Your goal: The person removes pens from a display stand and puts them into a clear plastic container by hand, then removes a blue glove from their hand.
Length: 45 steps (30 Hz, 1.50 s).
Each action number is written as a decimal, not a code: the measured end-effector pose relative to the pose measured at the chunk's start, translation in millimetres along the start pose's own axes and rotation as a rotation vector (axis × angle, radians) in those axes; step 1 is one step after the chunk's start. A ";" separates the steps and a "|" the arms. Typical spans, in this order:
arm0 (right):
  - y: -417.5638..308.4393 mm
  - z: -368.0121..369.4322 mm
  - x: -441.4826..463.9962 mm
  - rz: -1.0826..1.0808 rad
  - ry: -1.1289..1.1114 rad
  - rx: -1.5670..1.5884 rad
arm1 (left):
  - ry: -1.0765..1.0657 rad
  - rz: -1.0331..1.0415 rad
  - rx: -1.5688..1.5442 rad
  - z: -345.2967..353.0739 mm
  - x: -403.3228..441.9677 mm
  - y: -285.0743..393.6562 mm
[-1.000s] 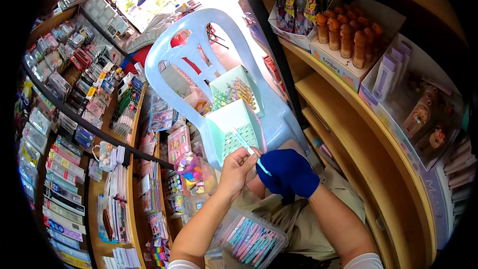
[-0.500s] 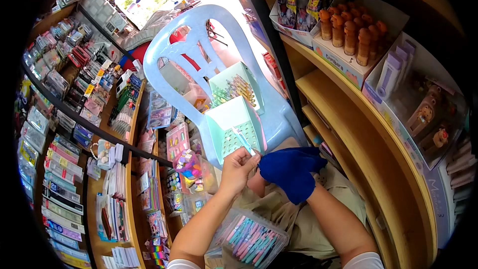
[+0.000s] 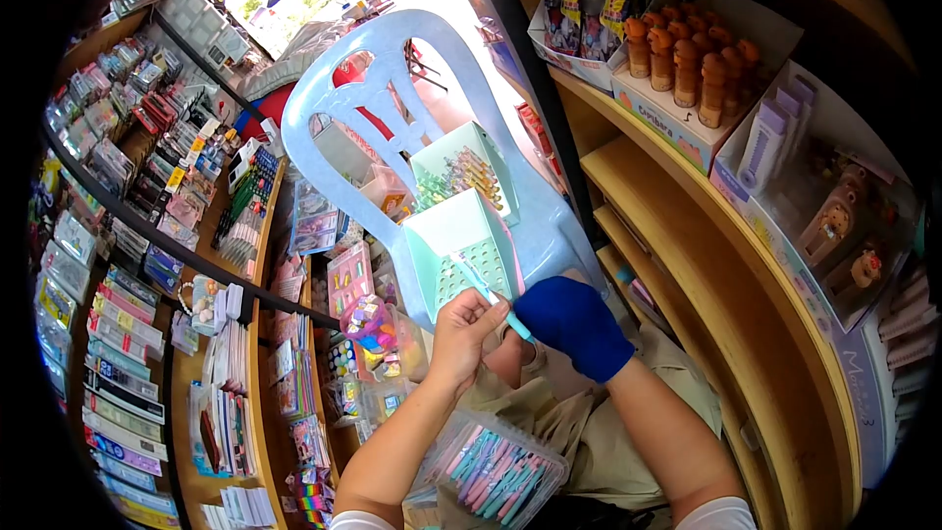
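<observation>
A slim light-blue pen (image 3: 475,277) is pinched between the thumb and fingers of my left hand (image 3: 463,332). It slants, its upper end over the front mint-green bin with holes (image 3: 456,236) and its lower end sticking out below my fingers. Close beside that lower end is my right hand, covered to the wrist by a dark-blue cloth or mitt (image 3: 574,329); its fingers are hidden. Below my left forearm sits a clear plastic box (image 3: 561,476) of pink, aqua and lilac pens. A second mint bin (image 3: 503,172) behind the first holds several patterned pens.
Both bins stand on a light-blue plastic chair (image 3: 304,137). Wooden shelves (image 3: 687,206) on the right carry boxes, one with brown animal-topped tubes (image 3: 687,74). Packed stationery racks (image 3: 221,363) line the left. A pink tub (image 3: 373,324) of small colourful items is near my left forearm.
The blue cloth has gone from spread out with a loose flap to a rounded shape around my right hand. More of the pen's lower end now shows beneath my left fingers.
</observation>
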State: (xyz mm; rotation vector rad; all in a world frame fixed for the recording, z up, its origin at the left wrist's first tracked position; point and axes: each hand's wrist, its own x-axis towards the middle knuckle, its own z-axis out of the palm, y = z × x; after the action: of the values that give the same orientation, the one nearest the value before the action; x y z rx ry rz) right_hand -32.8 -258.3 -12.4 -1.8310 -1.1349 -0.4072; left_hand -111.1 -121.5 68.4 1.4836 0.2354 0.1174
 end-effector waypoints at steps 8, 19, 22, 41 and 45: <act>-36.0 -22.2 12.9 0.200 -0.059 0.394 | 0.132 0.033 -0.046 10.4 2.4 7.2; -51.8 -8.7 5.1 0.136 0.067 0.172 | 0.078 0.015 0.023 5.7 2.8 -3.2; -49.0 -13.8 6.0 0.281 0.027 0.256 | 0.027 0.018 0.011 8.3 0.4 0.4; -49.4 -16.1 6.5 0.309 -0.072 0.307 | -0.172 0.028 -0.092 2.9 3.5 -3.3; -61.4 -31.9 17.7 0.788 -0.254 0.702 | -0.169 0.025 -0.079 8.9 1.5 4.3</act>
State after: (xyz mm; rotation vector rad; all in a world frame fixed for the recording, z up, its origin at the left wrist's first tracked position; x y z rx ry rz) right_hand -69.3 -265.7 48.6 -1.5386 -0.5145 0.6224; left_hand -107.3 -129.4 73.2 1.4092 0.0749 0.0207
